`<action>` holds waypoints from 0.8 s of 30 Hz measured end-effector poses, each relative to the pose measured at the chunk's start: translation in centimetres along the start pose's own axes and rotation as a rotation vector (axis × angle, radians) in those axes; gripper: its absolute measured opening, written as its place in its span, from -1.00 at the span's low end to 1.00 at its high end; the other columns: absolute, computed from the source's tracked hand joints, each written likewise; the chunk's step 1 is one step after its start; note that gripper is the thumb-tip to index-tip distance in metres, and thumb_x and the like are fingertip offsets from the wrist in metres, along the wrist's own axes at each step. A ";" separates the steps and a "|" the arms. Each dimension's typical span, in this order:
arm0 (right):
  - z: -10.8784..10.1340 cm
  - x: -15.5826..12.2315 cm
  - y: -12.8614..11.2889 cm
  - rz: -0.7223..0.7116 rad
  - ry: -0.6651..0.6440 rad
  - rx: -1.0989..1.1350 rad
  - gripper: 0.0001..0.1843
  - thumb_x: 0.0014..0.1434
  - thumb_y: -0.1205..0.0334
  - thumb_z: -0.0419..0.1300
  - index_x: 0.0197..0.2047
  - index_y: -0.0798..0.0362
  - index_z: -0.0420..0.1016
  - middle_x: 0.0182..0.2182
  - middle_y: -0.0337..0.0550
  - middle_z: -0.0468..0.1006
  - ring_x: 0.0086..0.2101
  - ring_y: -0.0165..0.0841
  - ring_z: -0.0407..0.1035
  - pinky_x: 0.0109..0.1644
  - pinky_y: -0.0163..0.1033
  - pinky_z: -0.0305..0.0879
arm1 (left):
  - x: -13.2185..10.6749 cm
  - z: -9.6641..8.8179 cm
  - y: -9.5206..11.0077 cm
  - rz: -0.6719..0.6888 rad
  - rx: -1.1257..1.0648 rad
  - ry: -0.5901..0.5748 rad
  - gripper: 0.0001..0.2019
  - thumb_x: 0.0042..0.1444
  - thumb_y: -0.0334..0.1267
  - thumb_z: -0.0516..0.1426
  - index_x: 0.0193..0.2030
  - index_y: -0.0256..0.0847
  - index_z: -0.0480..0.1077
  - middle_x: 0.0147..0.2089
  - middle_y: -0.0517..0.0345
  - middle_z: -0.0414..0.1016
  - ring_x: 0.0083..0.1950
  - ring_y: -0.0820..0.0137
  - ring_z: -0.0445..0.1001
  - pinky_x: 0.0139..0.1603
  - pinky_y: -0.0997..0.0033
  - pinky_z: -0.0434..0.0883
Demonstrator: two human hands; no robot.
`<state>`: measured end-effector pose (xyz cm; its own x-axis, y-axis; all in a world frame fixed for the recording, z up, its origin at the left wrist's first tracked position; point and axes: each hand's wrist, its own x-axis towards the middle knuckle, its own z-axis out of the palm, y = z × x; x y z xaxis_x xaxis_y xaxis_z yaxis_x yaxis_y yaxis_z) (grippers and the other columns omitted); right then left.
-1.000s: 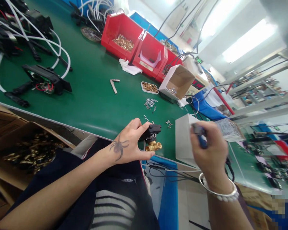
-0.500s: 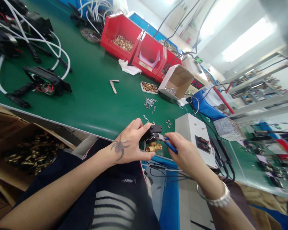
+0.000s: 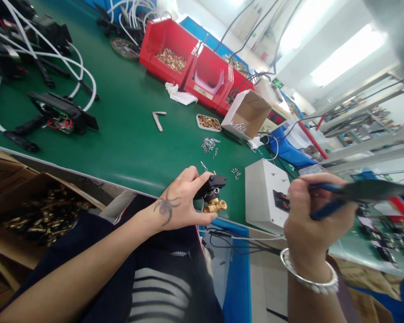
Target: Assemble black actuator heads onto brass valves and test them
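Note:
My left hand [image 3: 183,197] grips a black plastic housing [image 3: 216,181] at the bench's front edge. From its underside sticks a brass valve fitting [image 3: 215,206], and a bent wire clip [image 3: 211,192] sits where the two meet. Off to the right, my raised right hand [image 3: 318,220] is closed around blue-handled pliers [image 3: 336,197], whose dark jaws point right and are blurred by motion. Just behind the housing, a single wire clip [image 3: 204,166] lies on the bench, with a small heap of similar clips [image 3: 210,144] farther back.
Red bins [image 3: 170,54] line the back, near a tray of brass pieces [image 3: 208,122] and a cardboard box [image 3: 247,114]. A white control box [image 3: 264,195] stands between my hands. Black assemblies with white tubes [image 3: 63,112] occupy the left. Small pins [image 3: 236,173] lie near the control box.
My right hand has pulled the pliers away from the wire clip, swinging up and to the right. My left hand stays in place with the housing.

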<state>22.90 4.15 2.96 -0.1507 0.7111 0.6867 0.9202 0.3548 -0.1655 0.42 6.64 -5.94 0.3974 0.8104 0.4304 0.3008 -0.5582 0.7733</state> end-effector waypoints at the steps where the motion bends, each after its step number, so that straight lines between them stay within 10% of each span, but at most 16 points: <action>1: 0.2 -0.2 0.0 0.003 0.029 0.025 -0.76 0.29 0.38 0.06 -0.01 -0.06 0.35 -0.24 -0.19 0.42 -0.38 -0.35 0.31 -0.31 -0.24 0.22 | 0.0 0.0 0.0 -0.003 -0.003 -0.001 -0.34 -0.07 -0.07 0.34 0.19 -0.20 0.33 -0.16 0.14 0.23 -0.12 0.23 0.35 -0.10 0.18 0.49; 6: 1.3 -1.4 -0.2 -0.100 -0.408 0.090 -0.82 0.15 0.40 0.16 -0.20 -0.05 0.46 -0.43 -0.27 0.47 -0.47 -0.38 0.35 -0.41 -0.31 0.21 | 0.1 -0.3 0.2 -0.044 -0.035 -0.030 -0.36 -0.06 -0.11 0.32 0.18 -0.21 0.33 -0.16 0.15 0.23 -0.13 0.25 0.37 -0.06 0.18 0.49; 16: 2.5 -2.8 -1.4 0.266 -0.461 0.110 -0.77 0.20 0.35 0.10 -0.11 -0.02 0.50 -0.31 -0.14 0.55 -0.34 -0.28 0.44 -0.26 -0.24 0.34 | -0.3 -0.6 0.7 -0.126 -0.040 -0.082 -0.38 -0.02 -0.13 0.29 0.22 -0.16 0.33 -0.14 0.15 0.26 -0.15 0.27 0.41 -0.06 0.17 0.51; 24: 5.9 -5.5 -0.4 0.472 -0.268 0.285 -0.61 0.11 -0.03 0.34 -0.07 0.03 0.58 -0.02 0.18 0.59 0.09 0.12 0.41 0.22 0.33 0.26 | -2.5 -2.8 2.9 -0.250 -0.250 0.074 -0.46 0.01 -0.19 0.27 0.18 -0.10 0.34 -0.05 0.13 0.33 0.01 0.25 0.47 -0.02 0.24 0.61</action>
<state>21.22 3.67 -4.98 0.1302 0.9459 0.2971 0.7822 0.0861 -0.6170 -2.16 3.55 -3.47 0.2714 0.9324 0.2388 0.1559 -0.2874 0.9450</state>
